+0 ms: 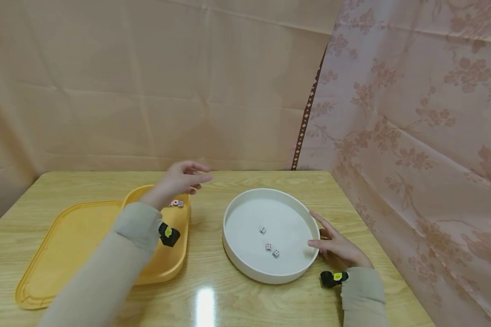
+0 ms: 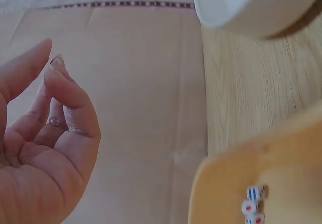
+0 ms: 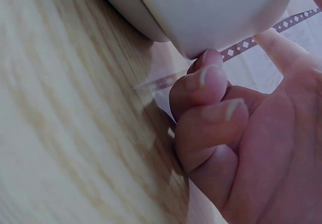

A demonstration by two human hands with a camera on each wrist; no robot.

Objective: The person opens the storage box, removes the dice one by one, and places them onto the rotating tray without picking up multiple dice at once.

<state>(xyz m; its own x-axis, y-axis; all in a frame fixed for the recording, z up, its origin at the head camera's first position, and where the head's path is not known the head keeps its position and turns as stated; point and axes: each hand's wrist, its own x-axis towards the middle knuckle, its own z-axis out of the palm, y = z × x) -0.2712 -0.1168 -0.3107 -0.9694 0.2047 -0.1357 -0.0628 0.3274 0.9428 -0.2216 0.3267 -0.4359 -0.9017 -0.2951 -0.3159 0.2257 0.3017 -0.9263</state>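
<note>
My left hand (image 1: 177, 182) hovers above the far end of a yellow plastic box (image 1: 169, 262), its fingers loosely bent. Its thumb and fingertips stand apart with nothing visible between them in the left wrist view. Several small white dice (image 2: 251, 207) with coloured dots lie together in that box. To the right, my right hand (image 1: 340, 248) holds the edge of a round white tray (image 1: 251, 271), thumb over the rim and the other fingers outside. Curled fingertips touch the tray's outer wall in the right wrist view. Three white dice (image 1: 268, 247) lie inside the tray.
A flat yellow lid (image 1: 71, 245) lies left of the box, partly behind my left sleeve. Everything stands on a wood-grain table (image 1: 212, 227). A beige cloth (image 1: 167, 91) hangs behind it, and a pink flowered curtain (image 1: 425, 136) runs along the right side.
</note>
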